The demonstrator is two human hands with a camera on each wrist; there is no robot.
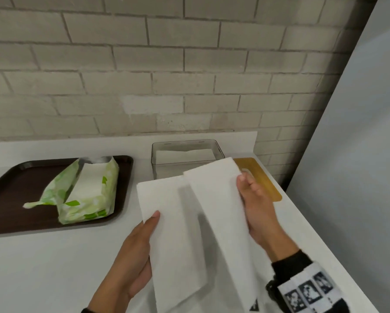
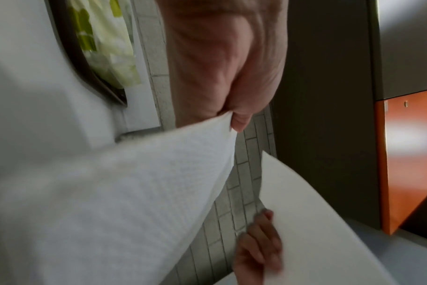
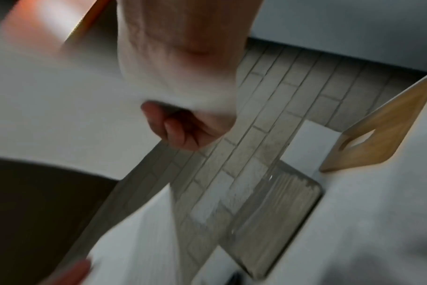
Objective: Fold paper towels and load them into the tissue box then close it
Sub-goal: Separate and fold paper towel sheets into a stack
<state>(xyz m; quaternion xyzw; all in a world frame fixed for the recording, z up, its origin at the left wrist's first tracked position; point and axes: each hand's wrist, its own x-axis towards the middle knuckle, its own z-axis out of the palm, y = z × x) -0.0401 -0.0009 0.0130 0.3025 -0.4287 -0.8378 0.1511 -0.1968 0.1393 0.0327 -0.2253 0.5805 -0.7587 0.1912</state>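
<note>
A: From the head view?
B: Both hands, left hand and right hand, pinch a paper towel mid-fold, just before the open tissue box.
A: And the wrist views?
B: Same pinches. Next, likely bring the edges together and crease.

I see the dark brown rectangular tray at the frame's left bearing the green-and-white plastic towel pack, the clear rectangular tissue box at centre before the brick wall, and the flat wooden lid just right of it.
</note>
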